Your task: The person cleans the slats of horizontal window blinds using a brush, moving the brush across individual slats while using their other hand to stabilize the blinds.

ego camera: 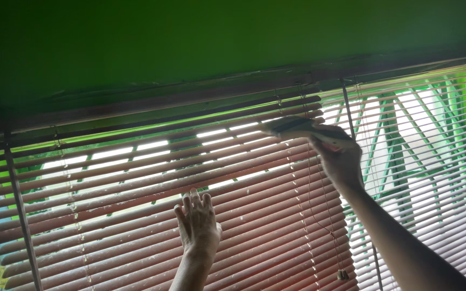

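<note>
My left hand (198,223) lies flat and open-fingered against the lower slats of the reddish blind (136,188), bracing them. Higher and to the right, my right hand (341,156) grips a flat cleaning tool (292,126), its long axis running along the slats near the top rail (190,97). Slats stretch leftward with open room; a cord (319,205) hangs just beside my right wrist.

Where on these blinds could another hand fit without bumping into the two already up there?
Free: the slats left of the left hand, up to the vertical bar, and the pale blind at far right. Crowded: around the right hand, its brush and the cords.
</note>
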